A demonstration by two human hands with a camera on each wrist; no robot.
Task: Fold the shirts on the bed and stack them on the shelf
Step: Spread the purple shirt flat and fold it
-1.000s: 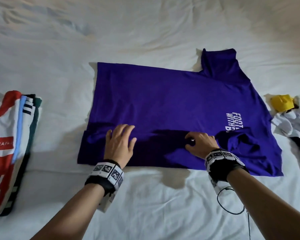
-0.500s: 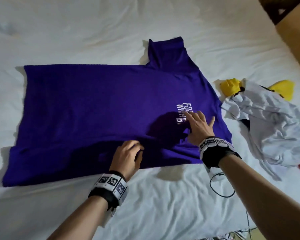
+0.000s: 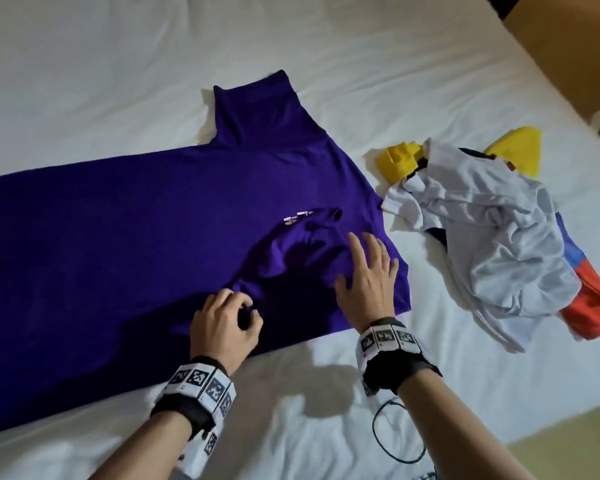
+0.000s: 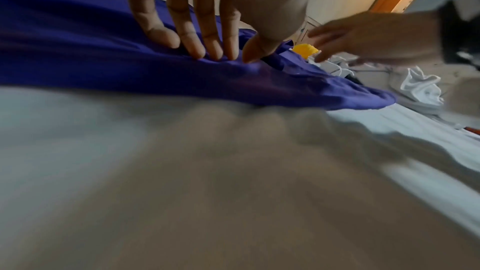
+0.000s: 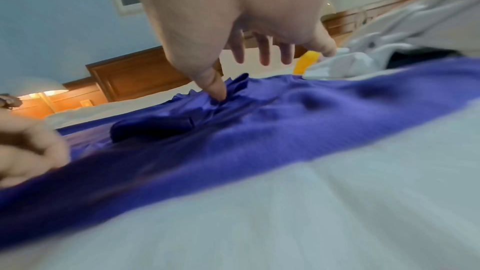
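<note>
Here, left hand (image 3: 222, 322) pinches purple shirt (image 3: 118, 244) — right hand (image 3: 369, 271) spread flat.

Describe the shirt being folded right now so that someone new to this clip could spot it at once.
On the white bed, it is the large purple shirt spread flat. The left hand pinches its near edge and the right hand hovers open above it. Unlike the crumpled white, yellow and orange clothes pile beside it, it is one solid colour with small white lettering.
</note>
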